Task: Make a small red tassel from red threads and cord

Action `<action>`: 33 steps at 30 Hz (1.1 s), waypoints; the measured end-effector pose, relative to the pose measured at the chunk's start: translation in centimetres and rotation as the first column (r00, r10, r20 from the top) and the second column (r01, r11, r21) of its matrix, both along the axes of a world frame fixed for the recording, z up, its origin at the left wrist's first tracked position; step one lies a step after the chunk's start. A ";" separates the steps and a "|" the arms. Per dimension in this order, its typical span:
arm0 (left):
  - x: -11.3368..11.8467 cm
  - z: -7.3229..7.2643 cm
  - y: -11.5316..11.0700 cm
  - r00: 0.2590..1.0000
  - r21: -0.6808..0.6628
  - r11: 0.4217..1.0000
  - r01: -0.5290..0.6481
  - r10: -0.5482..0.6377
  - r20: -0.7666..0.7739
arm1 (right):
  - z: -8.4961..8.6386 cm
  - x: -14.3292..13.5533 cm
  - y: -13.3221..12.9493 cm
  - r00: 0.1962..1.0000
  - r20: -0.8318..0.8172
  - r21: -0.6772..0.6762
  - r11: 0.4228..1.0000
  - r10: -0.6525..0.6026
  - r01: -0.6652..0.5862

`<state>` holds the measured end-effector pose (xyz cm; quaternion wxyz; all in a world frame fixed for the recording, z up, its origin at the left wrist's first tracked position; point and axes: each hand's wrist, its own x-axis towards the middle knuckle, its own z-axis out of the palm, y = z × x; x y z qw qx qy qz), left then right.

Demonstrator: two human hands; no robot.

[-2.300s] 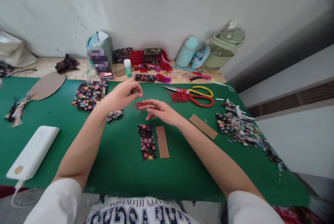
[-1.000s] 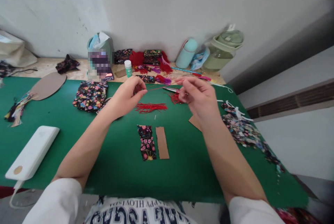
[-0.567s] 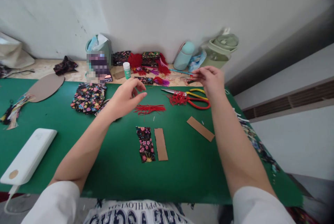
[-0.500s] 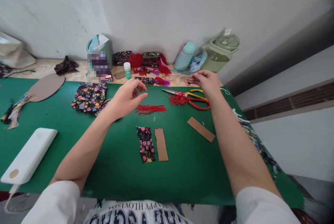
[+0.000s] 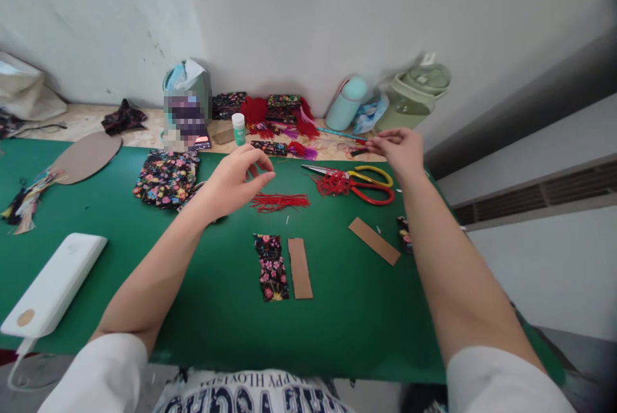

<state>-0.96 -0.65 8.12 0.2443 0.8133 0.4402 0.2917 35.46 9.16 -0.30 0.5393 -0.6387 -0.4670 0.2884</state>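
Note:
My left hand (image 5: 241, 175) hovers above the green mat, fingers curved and apart, with nothing in it. Just right of it lies a bundle of red threads (image 5: 282, 202). My right hand (image 5: 399, 151) is at the back right, fingers pinched near the end of a light-blue stick (image 5: 340, 133); what they hold is too small to make out. Below that hand are scissors (image 5: 371, 185) with red tangled thread (image 5: 333, 183) over the blades. A floral fabric strip (image 5: 272, 268) lies beside a cardboard strip (image 5: 301, 268); another cardboard strip (image 5: 375, 241) is at the right.
White power bank (image 5: 55, 284) and oval cardboard (image 5: 87, 157) lie at left, with folded floral fabric (image 5: 167, 177) nearby. Along the wall stand a small white-capped bottle (image 5: 238, 129), a blue bottle (image 5: 348, 103), a green jug (image 5: 409, 97) and red tassels (image 5: 303, 119).
My right hand has shifted slightly right. The pale and floral scraps along the mat's right edge are now mostly out of sight, and a small floral piece shows beside my right forearm.

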 end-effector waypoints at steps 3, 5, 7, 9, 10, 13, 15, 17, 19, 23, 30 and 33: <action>0.0 -0.1 0.0 1.000 -0.005 1.000 0.012 -0.012 -0.011 | 0.5 0.0 -0.3 0.999 0.037 -0.009 1.000 0.003 -0.003; 0.0 -0.2 0.0 1.000 -0.007 1.000 0.021 -0.021 -0.023 | 0.6 -0.3 -0.5 0.997 0.070 -0.052 0.998 0.032 -0.029; -0.1 -0.2 0.1 0.999 -0.004 1.000 0.025 -0.025 -0.031 | 0.6 -0.8 -0.7 0.990 0.118 -0.132 0.989 0.078 -0.062; -0.1 -0.3 0.1 0.999 0.003 1.000 0.028 -0.028 -0.034 | 0.5 -1.0 -0.7 0.979 0.180 -0.203 0.977 0.098 -0.060; -0.1 -0.2 0.1 0.999 0.005 1.000 0.030 -0.030 -0.035 | 0.4 -1.1 -0.6 0.972 0.219 -0.223 0.974 0.083 -0.033; -0.1 -0.1 0.0 0.999 -0.006 0.999 0.045 -0.045 -0.030 | 0.0 -0.5 0.0 0.932 0.363 -0.220 0.970 -0.015 0.102; 0.0 0.1 -0.1 0.998 -0.021 0.998 0.057 -0.057 -0.023 | -0.3 0.2 0.6 0.878 0.476 -0.212 0.962 -0.050 0.170; 0.0 0.2 -0.2 0.998 -0.027 0.998 0.057 -0.058 -0.018 | -0.7 0.9 1.2 0.820 0.571 -0.225 0.954 -0.037 0.200; 0.0 0.2 -0.2 0.999 -0.027 0.998 0.050 -0.051 -0.019 | -1.2 1.6 1.7 0.777 0.630 -0.253 0.946 0.000 0.205; -0.1 0.2 -0.2 0.998 -0.035 0.998 0.052 -0.053 -0.017 | -2.5 2.2 2.7 0.729 0.679 -0.299 0.940 0.089 0.164; -0.1 0.3 -0.2 0.999 -0.047 0.998 0.042 -0.043 -0.019 | -3.8 1.0 3.5 0.660 0.719 -0.386 0.915 0.217 0.120; -0.2 0.3 -0.2 0.999 -0.044 0.998 0.039 -0.040 -0.022 | -4.0 0.5 3.8 0.649 0.731 -0.397 0.904 0.208 0.158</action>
